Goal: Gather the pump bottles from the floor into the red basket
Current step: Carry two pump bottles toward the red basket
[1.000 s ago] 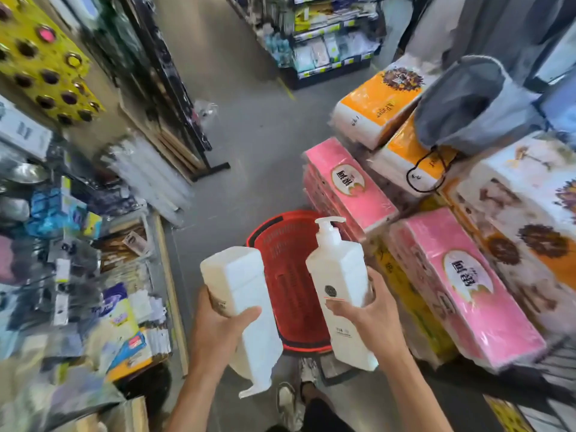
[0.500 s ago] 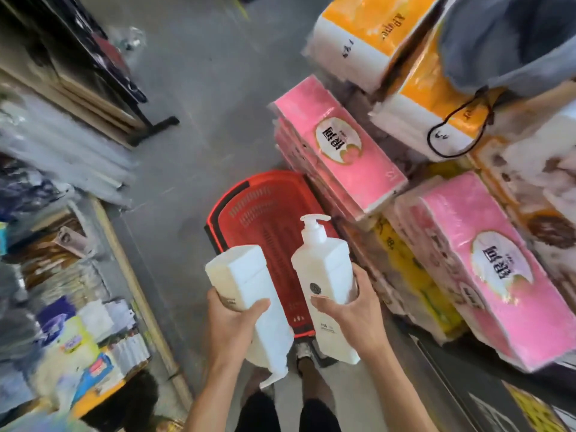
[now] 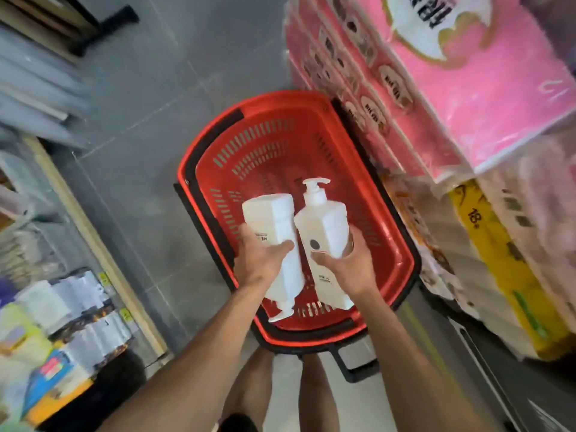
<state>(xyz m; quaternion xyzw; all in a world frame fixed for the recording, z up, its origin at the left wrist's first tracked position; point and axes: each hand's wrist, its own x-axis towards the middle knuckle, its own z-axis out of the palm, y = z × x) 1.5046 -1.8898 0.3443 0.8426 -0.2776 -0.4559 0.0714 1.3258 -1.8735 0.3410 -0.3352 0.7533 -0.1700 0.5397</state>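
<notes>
Over the red slotted plastic basket [image 3: 311, 126], left hand [image 3: 261, 263] clamps an inverted white square pump bottle [image 3: 268, 213], right hand [image 3: 346, 266] its upright twin [image 3: 327, 219]; dropped, pumps could snap.

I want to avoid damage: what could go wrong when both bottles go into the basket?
The left hand holds the left bottle reversed, pump toward the person; set down so, the pump may strike the near wall of the basket. The right bottle, in the right hand, is close, so the two may knock. A nozzle could catch in its slots.
</notes>
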